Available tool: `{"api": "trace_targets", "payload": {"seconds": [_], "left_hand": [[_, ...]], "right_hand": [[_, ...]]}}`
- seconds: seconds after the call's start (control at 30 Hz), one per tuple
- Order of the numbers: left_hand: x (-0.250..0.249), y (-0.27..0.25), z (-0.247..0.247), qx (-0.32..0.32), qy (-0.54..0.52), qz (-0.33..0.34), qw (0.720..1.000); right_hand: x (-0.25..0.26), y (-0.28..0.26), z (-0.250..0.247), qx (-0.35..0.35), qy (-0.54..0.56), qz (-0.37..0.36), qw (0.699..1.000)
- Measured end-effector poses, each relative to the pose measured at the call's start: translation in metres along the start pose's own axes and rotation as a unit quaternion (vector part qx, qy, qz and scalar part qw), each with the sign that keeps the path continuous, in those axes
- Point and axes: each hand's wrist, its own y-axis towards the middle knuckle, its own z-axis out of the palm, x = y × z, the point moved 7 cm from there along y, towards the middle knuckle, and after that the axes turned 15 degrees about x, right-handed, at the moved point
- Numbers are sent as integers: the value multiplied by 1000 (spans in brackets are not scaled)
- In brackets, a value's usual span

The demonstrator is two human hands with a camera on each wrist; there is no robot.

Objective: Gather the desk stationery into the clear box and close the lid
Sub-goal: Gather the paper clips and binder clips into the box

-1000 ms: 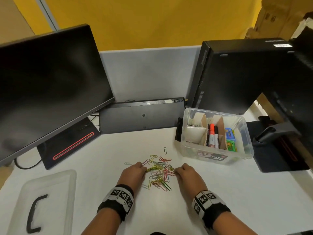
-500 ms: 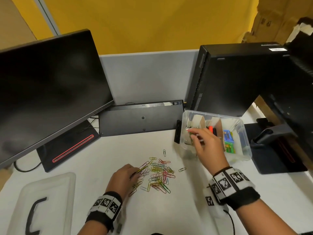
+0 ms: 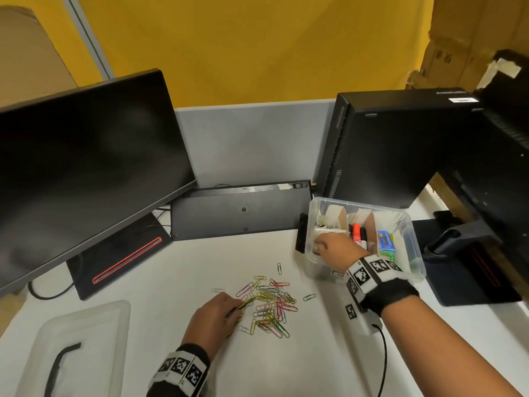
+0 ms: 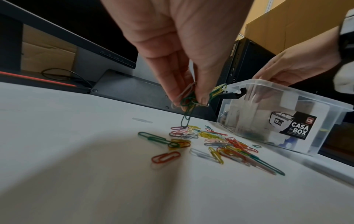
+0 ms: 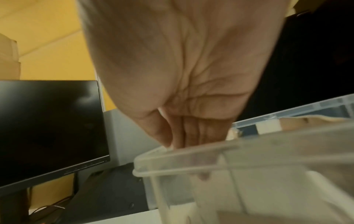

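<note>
Several coloured paper clips (image 3: 272, 303) (image 4: 220, 144) lie scattered on the white desk. My left hand (image 3: 240, 306) (image 4: 189, 101) hovers just above the pile's left side and pinches a small bunch of clips (image 4: 188, 97) between thumb and fingers. The clear box (image 3: 412, 233) (image 4: 287, 97) (image 5: 191, 153) stands open at the right, split by cardboard dividers. My right hand (image 3: 317, 245) (image 5: 180, 142) reaches down into its left compartment. The rim hides those fingertips, so what they hold stays unseen.
The box lid (image 3: 86, 325) with a black handle lies at the front left. A monitor (image 3: 86, 167) stands at the left, an upended keyboard (image 3: 240, 210) at the back, a PC tower (image 3: 400, 144) behind the box. Markers (image 3: 356, 232) and small packets (image 3: 385, 239) sit in the box.
My right hand left the pile with clips, crossed to the box and has dipped into its left compartment. My left hand stayed at the pile and has lifted a pinch of clips.
</note>
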Motion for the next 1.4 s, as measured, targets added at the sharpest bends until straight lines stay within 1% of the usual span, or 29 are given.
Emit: {"api": "trace_targets", "payload": {"seconds": [0.03,0.07,0.13,0.17,0.23,0.3,0.37,0.4,0.47,0.53,0.6,0.7,0.8,0.83,0.87,0.9,0.93,1.0,1.1,1.13,1.2,1.27,1.33,1.4], "left_hand": [[-1,-1,0,-6,-4,1,1000],[-4,-2,0,-12,-8,3,1000],[-10,-5,-2,-31,-15,11,999],[-14,-6,-4,-43,-24,17,999],[-29,-7,-10,-61,-47,29,997],[-51,-3,-18,-72,-55,53,994],[-76,7,-25,-74,-35,77,994],[-90,13,-28,-75,-14,88,993],[-121,30,-33,-61,62,104,991],[-153,51,-30,-13,174,105,979],[-181,74,-22,43,283,99,953],[-214,104,-11,113,391,106,907],[-229,127,3,181,457,103,865],[-231,133,7,205,470,98,853],[-233,139,11,227,473,90,847],[-235,145,14,242,466,82,847],[-236,151,16,253,449,68,854],[-232,165,17,272,398,28,875],[-218,175,18,300,315,-25,900],[-214,174,17,295,294,-22,909],[-213,166,10,249,239,29,938],[-204,148,-2,170,153,85,970],[-185,125,-21,69,94,126,985],[-153,100,-32,6,73,124,990]], "right_hand": [[-2,-9,-3,-30,27,-37,998],[-7,-21,-7,-75,53,-77,993],[-29,-43,-12,-174,65,-112,976],[-45,-52,-12,-220,62,-107,968],[-82,-65,-11,-306,54,-64,948],[-116,-72,-7,-357,45,-4,933],[-139,-70,3,-359,51,45,931],[-145,-69,8,-357,64,49,931],[-149,-66,15,-359,87,35,928],[-148,-66,17,-370,97,25,924],[-148,-67,16,-381,91,22,920],[-149,-67,17,-381,86,28,920],[-148,-68,17,-382,84,32,920],[-149,-67,17,-381,82,32,920],[-149,-67,17,-381,81,32,920],[-150,-67,17,-380,81,32,921],[-150,-66,18,-380,79,31,921],[-150,-66,18,-380,77,29,921],[-149,-66,18,-386,71,23,920],[-149,-66,18,-387,71,23,919],[-149,-67,17,-390,70,22,918],[-149,-66,17,-387,69,18,919],[-148,-66,17,-381,64,17,922],[-144,-69,16,-386,39,26,921]]}}
